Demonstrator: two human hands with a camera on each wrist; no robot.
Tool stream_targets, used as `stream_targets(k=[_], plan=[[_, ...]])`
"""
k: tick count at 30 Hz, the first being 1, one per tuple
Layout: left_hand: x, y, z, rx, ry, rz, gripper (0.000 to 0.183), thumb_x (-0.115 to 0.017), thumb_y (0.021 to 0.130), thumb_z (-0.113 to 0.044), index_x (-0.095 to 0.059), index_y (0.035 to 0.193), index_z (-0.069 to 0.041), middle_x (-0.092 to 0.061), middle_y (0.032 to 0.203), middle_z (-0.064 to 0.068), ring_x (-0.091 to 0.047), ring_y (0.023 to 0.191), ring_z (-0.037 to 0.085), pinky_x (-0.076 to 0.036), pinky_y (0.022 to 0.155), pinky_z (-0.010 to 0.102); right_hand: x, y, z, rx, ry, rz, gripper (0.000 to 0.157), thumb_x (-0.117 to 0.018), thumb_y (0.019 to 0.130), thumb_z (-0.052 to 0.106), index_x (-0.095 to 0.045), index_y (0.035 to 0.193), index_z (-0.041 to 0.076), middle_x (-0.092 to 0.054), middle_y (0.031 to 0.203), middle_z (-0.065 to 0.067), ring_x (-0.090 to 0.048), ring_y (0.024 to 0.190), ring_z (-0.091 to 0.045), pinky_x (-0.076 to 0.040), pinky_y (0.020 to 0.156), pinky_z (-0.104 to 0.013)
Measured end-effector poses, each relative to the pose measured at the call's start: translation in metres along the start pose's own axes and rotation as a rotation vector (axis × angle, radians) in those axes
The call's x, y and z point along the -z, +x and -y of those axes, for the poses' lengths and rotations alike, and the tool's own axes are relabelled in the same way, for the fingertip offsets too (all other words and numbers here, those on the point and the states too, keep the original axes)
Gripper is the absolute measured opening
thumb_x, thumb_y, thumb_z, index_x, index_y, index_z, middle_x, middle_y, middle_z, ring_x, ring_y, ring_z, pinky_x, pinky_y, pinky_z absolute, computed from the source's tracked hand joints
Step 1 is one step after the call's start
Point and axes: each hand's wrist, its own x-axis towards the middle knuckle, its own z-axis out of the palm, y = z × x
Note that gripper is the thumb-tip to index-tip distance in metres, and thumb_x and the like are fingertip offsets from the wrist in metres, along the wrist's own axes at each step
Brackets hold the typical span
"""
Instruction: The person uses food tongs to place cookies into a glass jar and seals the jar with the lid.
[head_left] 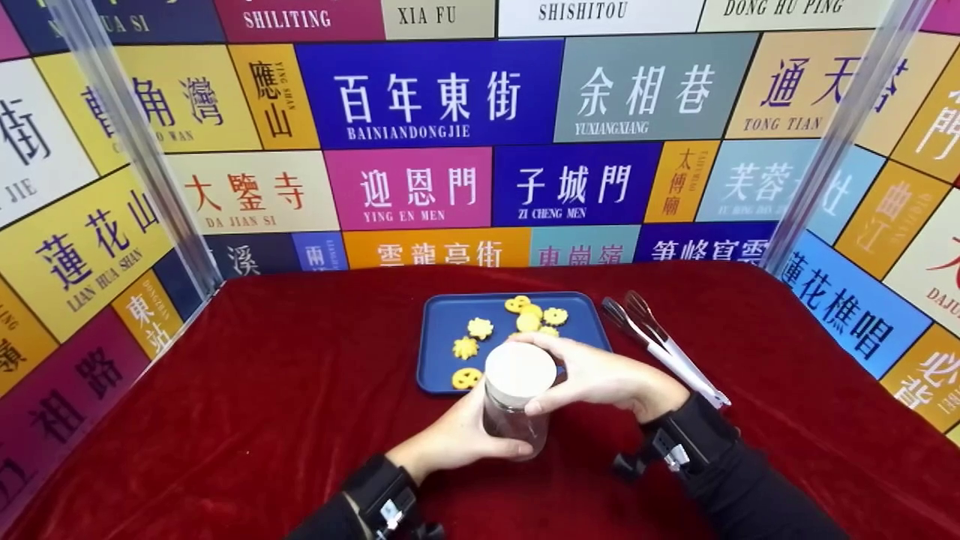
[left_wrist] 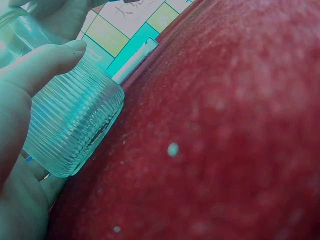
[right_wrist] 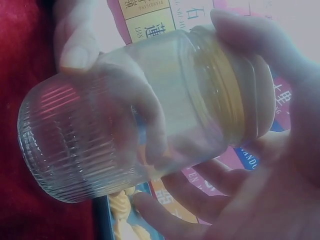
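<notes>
A clear ribbed glass jar with a pale round lid is held upright between both hands, in front of the tray. My left hand grips the jar's body, thumb across the near side. At the top, my right hand holds the lid's edge between thumb and fingers. Through the glass, the right wrist view shows left-hand fingers behind the jar, and no contents are visible in it. Behind the jar lies a blue tray with several yellow cookies, partly hidden by the hands.
Tongs with white handles lie on the right of the tray. A dark red velvet cloth covers the table. Clear upright posts stand at the back corners, before a wall of colourful signs.
</notes>
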Motion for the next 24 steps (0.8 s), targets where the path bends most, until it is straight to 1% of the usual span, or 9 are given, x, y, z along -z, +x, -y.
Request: stream_targets(k=[4,7,11,16,20,24], plan=[[0.000,0.000,-0.001,-0.003,-0.019,0.003,0.101,-0.093,0.081,-0.013,-0.032,0.161,-0.021,-0.056,0.148,-0.004,-0.055,0.135,0.015,-0.042,0.118,0.033,0.001,-0.001,0.002,0.022,-0.024,0.026,0.092,-0.093,0.083,0.021,-0.043,0.160,0.010,-0.058,0.148,-0.008,-0.052,0.135,-0.027,-0.039,0.116,-0.050],[0.000,0.000,-0.002,-0.002,-0.035,0.008,0.101,-0.092,0.081,-0.012,-0.032,0.161,-0.021,-0.056,0.149,-0.004,-0.054,0.136,0.015,-0.041,0.119,0.033,0.001,-0.001,0.004,0.025,-0.033,0.027,0.091,-0.092,0.084,0.023,-0.042,0.159,0.013,-0.058,0.145,-0.010,-0.055,0.132,-0.028,-0.042,0.114,-0.051],[0.000,0.000,-0.001,-0.001,-0.042,0.014,0.100,-0.091,0.082,-0.010,-0.031,0.161,-0.020,-0.055,0.150,-0.003,-0.054,0.137,0.016,-0.042,0.119,0.033,-0.002,-0.001,0.009,0.009,-0.097,-0.032,0.092,-0.094,0.082,0.030,-0.041,0.155,0.014,-0.060,0.139,-0.012,-0.059,0.124,-0.028,-0.046,0.108,-0.052],[0.001,-0.001,-0.001,-0.004,-0.031,0.017,0.103,-0.092,0.082,-0.014,-0.030,0.163,-0.021,-0.053,0.151,-0.004,-0.053,0.138,0.015,-0.041,0.119,0.033,-0.010,-0.001,0.014,0.014,-0.225,-0.115,0.088,-0.095,0.078,0.038,-0.046,0.147,0.011,-0.065,0.135,-0.007,-0.062,0.122,-0.024,-0.046,0.107,-0.049],[0.001,-0.001,-0.001,-0.009,-0.034,0.020,0.104,-0.092,0.082,-0.014,-0.028,0.164,-0.021,-0.053,0.152,-0.004,-0.053,0.139,0.015,-0.041,0.120,0.033,-0.011,-0.001,0.014,0.022,-0.266,-0.128,0.087,-0.094,0.078,0.040,-0.047,0.146,0.011,-0.065,0.137,-0.004,-0.061,0.124,-0.023,-0.045,0.108,-0.049],[0.001,-0.002,-0.001,-0.011,-0.033,0.020,0.106,-0.092,0.082,-0.014,-0.027,0.165,-0.022,-0.052,0.153,-0.004,-0.052,0.139,0.015,-0.040,0.120,0.033,-0.009,-0.001,0.013,0.029,-0.254,-0.108,0.085,-0.093,0.081,0.038,-0.047,0.146,0.012,-0.064,0.138,-0.005,-0.060,0.125,-0.023,-0.045,0.109,-0.050]])
